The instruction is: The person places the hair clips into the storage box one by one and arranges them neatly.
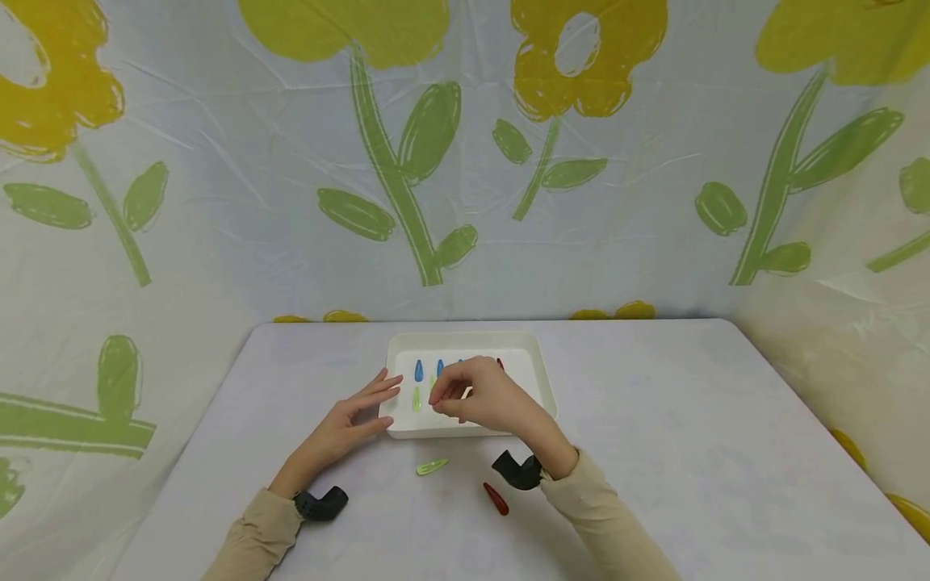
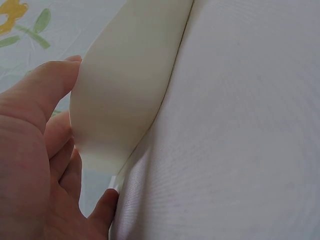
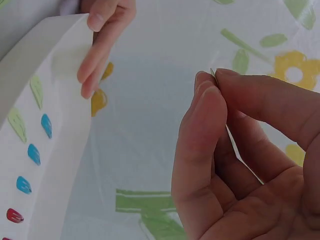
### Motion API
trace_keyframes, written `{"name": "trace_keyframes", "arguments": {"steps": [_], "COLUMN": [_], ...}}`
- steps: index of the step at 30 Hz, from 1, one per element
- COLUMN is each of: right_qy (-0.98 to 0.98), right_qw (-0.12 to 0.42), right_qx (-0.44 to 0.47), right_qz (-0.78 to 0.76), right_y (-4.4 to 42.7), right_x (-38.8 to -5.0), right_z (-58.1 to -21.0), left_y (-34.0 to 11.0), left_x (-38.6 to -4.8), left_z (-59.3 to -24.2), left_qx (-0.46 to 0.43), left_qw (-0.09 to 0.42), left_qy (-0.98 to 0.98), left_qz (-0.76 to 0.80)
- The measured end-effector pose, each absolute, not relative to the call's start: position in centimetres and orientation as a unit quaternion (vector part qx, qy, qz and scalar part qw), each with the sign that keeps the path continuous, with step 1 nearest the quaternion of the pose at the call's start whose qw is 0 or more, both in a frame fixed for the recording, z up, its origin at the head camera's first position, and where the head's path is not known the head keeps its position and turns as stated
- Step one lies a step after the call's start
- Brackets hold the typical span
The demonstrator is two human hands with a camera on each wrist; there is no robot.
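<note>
A white tray [image 1: 543,379] holds blue hair clips [image 1: 418,370], light green hair clips [image 1: 416,399] and red hair clips [image 3: 15,215], laid out in rows. Above the tray my right hand [image 1: 485,393] pinches a thin light green hair clip [image 3: 213,74] between thumb and fingertips; only its narrow edge shows. My left hand [image 1: 341,432] touches the tray's left rim, its fingers fairly straight over the edge and the thumb by the near corner. In the left wrist view the tray's outer wall [image 2: 120,85] hides part of the fingers.
On the table in front of the tray lie a loose light green hair clip [image 1: 432,467] and a dark red hair clip [image 1: 496,499]. Both wrists wear black camera mounts [image 1: 321,504]. A flower-printed curtain [image 1: 291,266] hangs behind the pale tabletop [image 1: 690,420].
</note>
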State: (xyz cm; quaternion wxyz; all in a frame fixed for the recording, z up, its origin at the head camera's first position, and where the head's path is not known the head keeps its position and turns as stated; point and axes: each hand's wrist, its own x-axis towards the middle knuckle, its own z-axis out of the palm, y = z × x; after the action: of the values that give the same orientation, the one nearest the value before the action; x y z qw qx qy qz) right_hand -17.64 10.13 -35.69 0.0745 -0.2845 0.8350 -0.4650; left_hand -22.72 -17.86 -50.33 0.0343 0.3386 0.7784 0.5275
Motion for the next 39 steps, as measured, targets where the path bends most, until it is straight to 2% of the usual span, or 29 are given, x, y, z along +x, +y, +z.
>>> {"name": "trace_keyframes", "arguments": {"steps": [14,25,39], "right_qy": [0.833,0.819,0.794], "right_qw": [0.036,0.018,0.051], "right_qx": [-0.256,-0.202,-0.085], "right_qz": [-0.488,-0.537,-0.600], "right_y": [10.8,11.7,12.5], "right_x": [-20.0,-21.6,-22.4], "right_z": [-36.0,-38.0,-40.6], "left_y": [-17.9,-17.9,-17.9], "left_x": [-22.7,-22.7,-22.7], "left_z": [-50.2,-50.2,-50.4], "left_qx": [0.344,0.335,0.335], "left_qw": [0.033,0.046,0.040], "left_qy": [0.774,0.774,0.781], "left_qz": [0.530,0.535,0.526]}}
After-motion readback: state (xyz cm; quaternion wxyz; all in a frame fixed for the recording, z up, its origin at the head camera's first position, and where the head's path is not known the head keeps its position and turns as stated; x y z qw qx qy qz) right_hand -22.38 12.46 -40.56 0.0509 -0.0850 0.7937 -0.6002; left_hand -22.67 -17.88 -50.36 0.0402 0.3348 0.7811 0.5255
